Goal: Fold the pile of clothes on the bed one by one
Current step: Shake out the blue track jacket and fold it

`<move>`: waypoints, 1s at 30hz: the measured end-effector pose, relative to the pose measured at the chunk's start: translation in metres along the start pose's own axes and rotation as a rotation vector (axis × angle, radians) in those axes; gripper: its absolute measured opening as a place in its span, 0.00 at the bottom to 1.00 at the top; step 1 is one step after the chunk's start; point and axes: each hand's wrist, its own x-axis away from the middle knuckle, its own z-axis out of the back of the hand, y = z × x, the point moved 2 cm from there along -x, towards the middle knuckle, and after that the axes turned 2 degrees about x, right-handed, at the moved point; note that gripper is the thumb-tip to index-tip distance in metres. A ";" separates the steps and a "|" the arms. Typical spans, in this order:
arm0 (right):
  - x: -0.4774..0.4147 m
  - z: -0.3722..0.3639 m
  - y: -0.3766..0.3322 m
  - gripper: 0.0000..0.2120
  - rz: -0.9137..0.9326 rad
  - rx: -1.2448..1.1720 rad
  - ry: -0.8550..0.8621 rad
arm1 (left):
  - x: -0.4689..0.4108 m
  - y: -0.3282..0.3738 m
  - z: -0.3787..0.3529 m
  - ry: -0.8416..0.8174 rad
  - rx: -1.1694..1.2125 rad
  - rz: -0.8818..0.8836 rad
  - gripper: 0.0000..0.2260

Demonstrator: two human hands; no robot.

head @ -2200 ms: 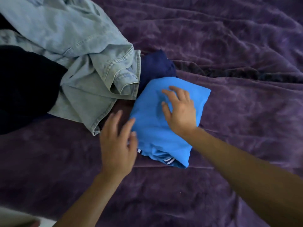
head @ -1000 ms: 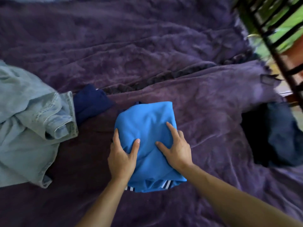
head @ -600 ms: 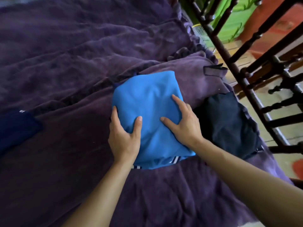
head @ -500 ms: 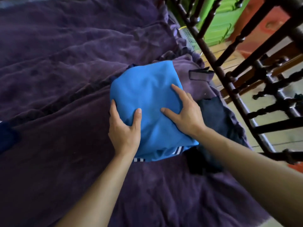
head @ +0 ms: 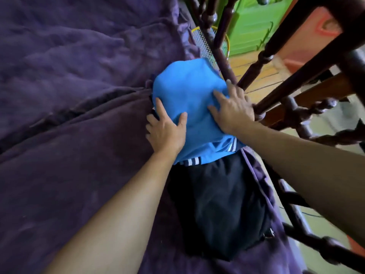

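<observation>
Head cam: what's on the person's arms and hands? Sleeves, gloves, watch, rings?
Nothing worn that shows. Left hand and right hand are ungloved, no rings visible; left forearm and right forearm are bare to the frame edge: no sleeve, watch or band.

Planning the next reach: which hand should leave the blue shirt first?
Probably the left hand: it rests on the shirt with open blanket beside it. The right hand is crowded against the rail.
</observation>
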 end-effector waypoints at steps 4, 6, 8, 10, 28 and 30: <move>0.009 -0.033 -0.006 0.29 0.085 -0.078 0.057 | -0.016 -0.003 -0.002 0.261 -0.456 -0.549 0.33; 0.009 -0.049 -0.001 0.30 0.075 -0.070 0.009 | -0.029 -0.013 -0.013 0.128 -0.507 -0.619 0.30; 0.009 -0.062 0.001 0.32 0.067 -0.062 -0.043 | -0.036 -0.025 -0.024 -0.008 -0.518 -0.529 0.30; 0.006 -0.067 0.000 0.32 0.076 -0.049 -0.091 | -0.038 -0.030 -0.029 -0.043 -0.540 -0.495 0.30; 0.234 0.047 -0.108 0.18 0.162 -0.167 -0.317 | 0.206 -0.159 0.161 -0.369 -0.411 -0.073 0.14; 0.269 0.049 -0.147 0.17 0.221 -0.165 -0.415 | 0.244 -0.199 0.198 -0.334 -0.393 -0.011 0.14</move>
